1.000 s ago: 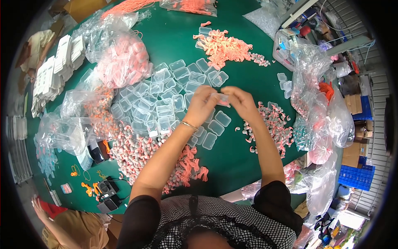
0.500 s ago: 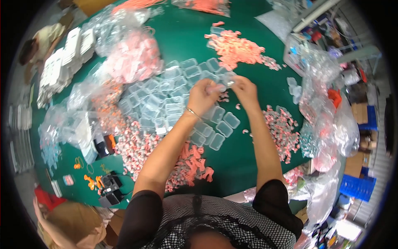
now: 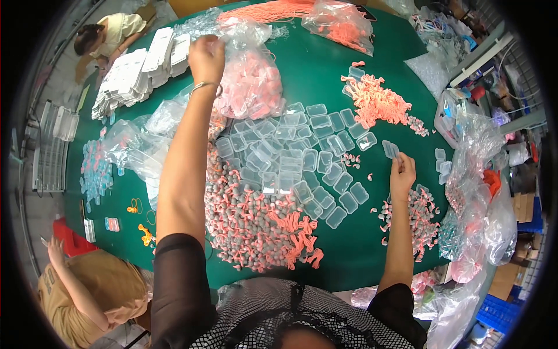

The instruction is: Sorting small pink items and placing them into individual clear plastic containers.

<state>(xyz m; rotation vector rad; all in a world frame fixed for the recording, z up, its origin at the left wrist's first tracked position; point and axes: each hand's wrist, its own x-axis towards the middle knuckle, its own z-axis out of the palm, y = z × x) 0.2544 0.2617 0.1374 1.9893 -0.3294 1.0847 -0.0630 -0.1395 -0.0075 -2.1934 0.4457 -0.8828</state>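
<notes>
Your left hand pinches the top of a clear bag of pink pieces, far across the green table, while your right hand grips a small clear case, so next the filled case likely drops in.

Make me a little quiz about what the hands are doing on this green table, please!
1. True or false: the left hand is reaching far out to a clear bag of pink pieces.
2. What does the right hand hold? A) a small clear plastic case B) scissors C) a pen
3. What lies spread in the middle of the green table?

Key: 1 true. 2 A. 3 Many small clear cases, open and empty.
</notes>
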